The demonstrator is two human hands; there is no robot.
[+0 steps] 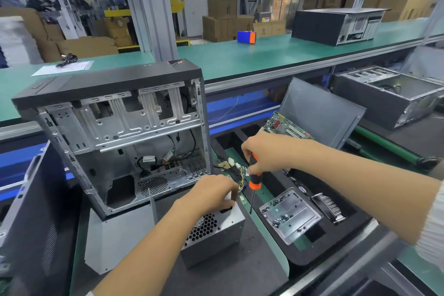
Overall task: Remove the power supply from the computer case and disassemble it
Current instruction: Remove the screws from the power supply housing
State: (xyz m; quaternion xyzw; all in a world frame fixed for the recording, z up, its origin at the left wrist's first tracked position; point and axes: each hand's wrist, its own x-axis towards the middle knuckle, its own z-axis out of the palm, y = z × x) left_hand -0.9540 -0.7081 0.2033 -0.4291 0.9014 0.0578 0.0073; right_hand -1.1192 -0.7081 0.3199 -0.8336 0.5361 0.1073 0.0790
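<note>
Grey steel, the power supply [213, 235] sits on the dark mat just before the open computer case [115, 132], your left hand [211, 193] gripping its top edge, your right hand [264, 156] clasping an orange-and-black screwdriver [252, 180] tip-down beside it.

Both hands' [212, 191] [263, 155] grip closed.

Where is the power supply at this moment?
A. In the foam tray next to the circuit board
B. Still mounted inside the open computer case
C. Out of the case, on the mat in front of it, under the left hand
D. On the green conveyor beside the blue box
C: the power supply sits on the dark mat outside the computer case, with the left hand on its top edge while the right hand holds a screwdriver.
</note>
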